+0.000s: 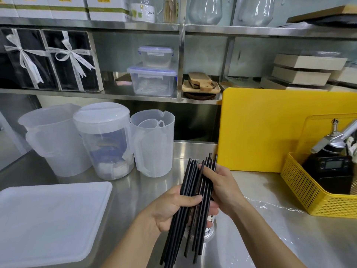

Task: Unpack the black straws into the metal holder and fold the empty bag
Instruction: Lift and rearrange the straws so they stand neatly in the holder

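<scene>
Both forearms rise from the bottom edge, and between them a loose sheaf of black straws slants from lower centre up toward mid-frame.

At lower left a white tray lies flat on the steel counter. Behind it, in the left middle, stand three translucent jugs in a row, the middle one lidded.

The left hand is clenched around the left part of the sheaf, thumb across the front and the other digits curled behind. The straws are uneven: their upper ends sit at different heights and their lower ends splay out near the bottom edge. Under the hands a holder shows only in part, a shiny rounded base with a patterned band; some lower straw ends seem to reach it, but whether any stand inside I cannot tell.

The right hand grasps the right part of the sheaf, fingers wrapped over several straws high up.

Right of the hands, a clear bag lies crumpled and flat on the counter, near the yellow basket at the right edge. A yellow board leans upright behind.

As a judgement, the task is roughly midway: the straws are out of the bag, which looks empty. Left to do are squaring up the sheaf, standing it in the holder, then folding the bag, which is not yet folded.
</scene>
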A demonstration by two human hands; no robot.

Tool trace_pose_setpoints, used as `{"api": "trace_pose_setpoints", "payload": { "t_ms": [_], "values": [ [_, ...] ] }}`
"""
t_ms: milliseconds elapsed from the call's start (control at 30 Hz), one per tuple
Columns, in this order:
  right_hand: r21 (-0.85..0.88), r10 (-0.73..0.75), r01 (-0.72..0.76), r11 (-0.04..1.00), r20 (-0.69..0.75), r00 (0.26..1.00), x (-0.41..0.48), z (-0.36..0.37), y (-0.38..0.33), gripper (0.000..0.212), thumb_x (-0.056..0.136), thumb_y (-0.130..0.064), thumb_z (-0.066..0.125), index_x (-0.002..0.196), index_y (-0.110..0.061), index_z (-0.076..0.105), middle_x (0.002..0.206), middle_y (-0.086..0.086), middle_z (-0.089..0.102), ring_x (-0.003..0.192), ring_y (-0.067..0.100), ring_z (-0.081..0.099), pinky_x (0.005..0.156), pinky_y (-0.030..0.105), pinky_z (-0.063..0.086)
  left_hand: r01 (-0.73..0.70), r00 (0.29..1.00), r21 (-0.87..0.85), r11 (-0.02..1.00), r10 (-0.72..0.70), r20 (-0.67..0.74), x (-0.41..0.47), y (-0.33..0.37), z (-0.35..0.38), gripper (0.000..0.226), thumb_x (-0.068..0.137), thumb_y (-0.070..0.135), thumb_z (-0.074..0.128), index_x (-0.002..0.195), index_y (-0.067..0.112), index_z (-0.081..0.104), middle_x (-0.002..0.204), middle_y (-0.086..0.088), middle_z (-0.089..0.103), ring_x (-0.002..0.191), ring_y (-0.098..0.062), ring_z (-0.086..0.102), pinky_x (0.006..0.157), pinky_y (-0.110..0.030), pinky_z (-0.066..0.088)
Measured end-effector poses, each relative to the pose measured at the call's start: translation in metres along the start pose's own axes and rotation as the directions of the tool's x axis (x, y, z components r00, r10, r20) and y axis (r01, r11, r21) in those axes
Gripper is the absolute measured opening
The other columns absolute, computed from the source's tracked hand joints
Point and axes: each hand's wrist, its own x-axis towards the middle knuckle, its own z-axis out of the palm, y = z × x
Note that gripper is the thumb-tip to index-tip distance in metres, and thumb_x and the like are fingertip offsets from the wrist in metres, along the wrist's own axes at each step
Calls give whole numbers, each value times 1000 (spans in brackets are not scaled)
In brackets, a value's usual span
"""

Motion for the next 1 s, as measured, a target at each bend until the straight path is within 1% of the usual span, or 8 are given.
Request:
{"api": "trace_pose_setpoints", "payload": {
  "t_ms": [133, 267, 467, 567, 667, 800, 900, 1000],
  "values": [
    [14, -13, 14, 1000, -55, 998, 2, -1, 4, 28, 93, -21, 53, 92, 5, 61, 82, 18, 66, 77, 30, 64, 75, 44, 51, -65, 992, 62, 996, 71, -108, 5, -6, 6, 26, 82, 2, 61, 108, 0, 56, 99, -25, 65, 89, -38, 68, 69, -50, 57],
    [-32, -25, 21, 999, -139, 990, 3, 1, 5, 19, 95, -21, 48, 87, -7, 57, 76, 10, 70, 68, 21, 68, 62, 34, 55, -197, 942, 112, 974, 220, -254, 11, -11, 10, 30, 89, 5, 53, 119, 12, 53, 106, -21, 65, 88, -39, 68, 62, -49, 58],
    [103, -17, 39, 994, -199, 980, 7, 7, 14, 15, 98, -18, 42, 90, -6, 47, 85, 21, 71, 70, 28, 72, 61, 36, 59, -223, 897, 148, 963, 262, -355, 14, -7, 7, 21, 90, 4, 50, 106, 8, 64, 92, -17, 69, 80, -31, 68, 70, -45, 57],
    [143, -23, 77, 987, -350, 936, 12, 5, 14, 21, 100, -19, 37, 93, -3, 47, 62, 13, 66, 54, 23, 68, 53, 32, 57, -182, 838, -3, 983, 153, -524, 19, -7, -1, 11, 92, 5, 48, 99, -1, 54, 86, -21, 72, 69, -27, 72, 57, -36, 58],
    [140, -155, 270, 953, -539, 828, 16, -5, 3, 18, 99, -19, 40, 82, -12, 38, 58, 5, 41, 37, 12, 42, 39, 25, 39, -269, 745, -268, 925, 24, -666, 18, -1, -25, 10, 93, 3, 44, 86, 0, 50, 58, -17, 67, 46, -19, 67, 42, -26, 54],
    [37, -396, 496, 867, -551, 734, 7, 2, -21, 34, 80, -30, 65, 66, -16, 38, 54, 4, 33, 39, 13, 30, 37, 22, 29, -116, 845, -667, 736, -281, -456, 10, 8, -29, 23, 91, 12, 47, 69, 5, 46, 41, -8, 49, 25, -12, 47, 27, -17, 40],
    [68, -530, 619, 783, -448, 720, 0, 22, -28, 35, 69, -42, 68, 59, -18, 44, 39, -8, 41, 32, 8, 36, 37, 20, 35, -20, 902, -605, 796, -246, -354, 11, 8, -4, 37, 85, 9, 52, 53, -10, 58, 44, -18, 57, 38, -30, 62, 37, -37, 53],
    [35, -674, 720, 693, -323, 664, -7, 30, -35, 33, 71, -54, 68, 53, -31, 52, 38, -15, 44, 32, 5, 38, 40, 19, 36, -26, 909, -512, 859, -193, -369, 8, 12, 3, 44, 89, 9, 51, 48, -6, 56, 42, -16, 57, 45, -33, 66, 44, -43, 53]
  ]
}}
